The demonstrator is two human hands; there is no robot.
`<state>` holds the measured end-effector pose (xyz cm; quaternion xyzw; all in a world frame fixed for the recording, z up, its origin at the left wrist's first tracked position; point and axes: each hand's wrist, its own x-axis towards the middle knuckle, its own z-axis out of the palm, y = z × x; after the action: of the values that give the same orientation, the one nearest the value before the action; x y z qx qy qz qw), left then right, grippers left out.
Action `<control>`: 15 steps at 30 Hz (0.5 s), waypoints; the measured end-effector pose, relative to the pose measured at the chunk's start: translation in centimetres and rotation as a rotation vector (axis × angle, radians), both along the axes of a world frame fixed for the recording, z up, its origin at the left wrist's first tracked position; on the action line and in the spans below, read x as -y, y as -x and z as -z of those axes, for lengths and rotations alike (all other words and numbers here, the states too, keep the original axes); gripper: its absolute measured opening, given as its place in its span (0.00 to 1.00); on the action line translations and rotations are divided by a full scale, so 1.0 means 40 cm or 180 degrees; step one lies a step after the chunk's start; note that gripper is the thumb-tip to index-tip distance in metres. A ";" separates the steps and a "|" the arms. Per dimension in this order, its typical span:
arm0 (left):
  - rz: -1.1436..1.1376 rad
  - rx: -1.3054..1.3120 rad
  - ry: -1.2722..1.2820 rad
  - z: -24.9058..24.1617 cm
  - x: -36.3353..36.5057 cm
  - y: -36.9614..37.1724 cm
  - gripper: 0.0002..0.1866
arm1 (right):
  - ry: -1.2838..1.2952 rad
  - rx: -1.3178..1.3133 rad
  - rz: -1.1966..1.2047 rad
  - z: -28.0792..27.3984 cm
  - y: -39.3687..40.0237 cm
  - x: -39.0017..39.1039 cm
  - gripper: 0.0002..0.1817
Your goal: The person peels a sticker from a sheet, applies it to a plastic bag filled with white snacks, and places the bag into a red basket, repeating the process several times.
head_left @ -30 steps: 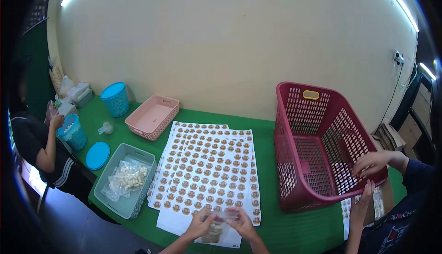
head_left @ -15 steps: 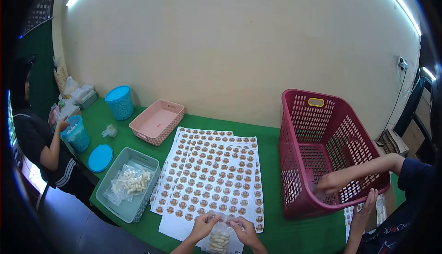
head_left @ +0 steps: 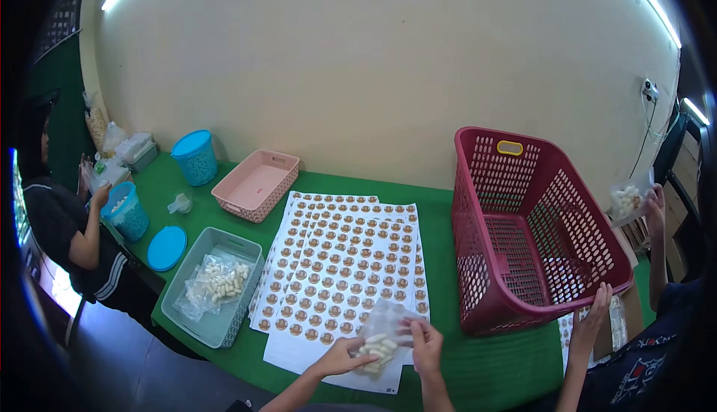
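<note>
Over the sheets of round brown stickers (head_left: 351, 262), a clear plastic bag (head_left: 379, 346) of pale, finger-shaped pieces is held up at a tilt. My left hand (head_left: 340, 360) pinches its lower left side, with the thumb over the pieces. At the upper right edge of the bag, my right hand (head_left: 424, 343) has its fingers closed on the plastic. The pieces lie in the lower part of the bag. A grey-green tray (head_left: 250, 292) to the left holds more such bags (head_left: 216, 281).
A tall maroon basket (head_left: 478, 292) stands at right, a person's hand (head_left: 594, 315) on its rim; that person's other hand lifts a filled bag (head_left: 627, 201). Left are a pink tray (head_left: 258, 180), blue tubs (head_left: 196, 159), a blue lid (head_left: 166, 248), a scoop (head_left: 180, 203) and another person.
The bag has been raised and tilted; my left hand has shifted from its top to its lower side. The co-worker at right has moved a hand from the basket and holds up a bag.
</note>
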<state>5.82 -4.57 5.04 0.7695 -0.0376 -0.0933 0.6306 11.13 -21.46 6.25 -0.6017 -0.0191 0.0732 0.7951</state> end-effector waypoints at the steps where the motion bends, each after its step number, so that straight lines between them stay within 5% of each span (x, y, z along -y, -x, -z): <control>1: 0.0008 -0.0018 0.0000 0.010 0.010 0.005 0.17 | 0.0000 -0.0018 0.0008 0.008 0.000 -0.006 0.12; 3: -0.0491 -0.0540 0.0454 0.035 0.029 0.008 0.15 | -0.0370 0.0314 0.0028 0.021 0.002 -0.018 0.14; 4: -0.0781 -0.0637 0.1433 0.044 0.042 0.008 0.14 | 0.0189 0.0355 -0.0367 0.032 0.009 -0.010 0.18; 7: -0.0902 -0.0781 0.1463 -0.011 0.044 0.017 0.14 | 0.0354 0.0103 -0.1257 0.075 0.039 -0.024 0.21; 8: -0.0903 -0.0789 0.1454 0.006 0.042 0.013 0.14 | 0.0006 -0.0034 -0.0960 0.080 0.051 -0.036 0.20; 10: -0.0995 0.1303 -0.0333 0.045 0.038 0.008 0.15 | 0.0567 0.0014 -0.0937 0.089 0.039 -0.018 0.19; 11: -0.0992 0.1267 -0.0341 0.058 0.041 0.014 0.15 | 0.1135 0.0071 -0.0910 0.089 0.036 -0.014 0.18; 13: -0.1620 0.0590 0.0844 0.048 0.050 0.017 0.16 | 0.0866 0.0043 -0.0622 0.057 0.036 -0.023 0.16; 15: -0.1251 0.0694 0.0537 0.009 0.036 0.019 0.21 | 0.0730 0.0211 -0.0268 0.037 0.034 -0.022 0.16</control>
<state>5.08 -6.01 4.69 0.7122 0.0374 0.1183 0.6909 9.78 -20.57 4.77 -0.6895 -0.0621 0.0883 0.7162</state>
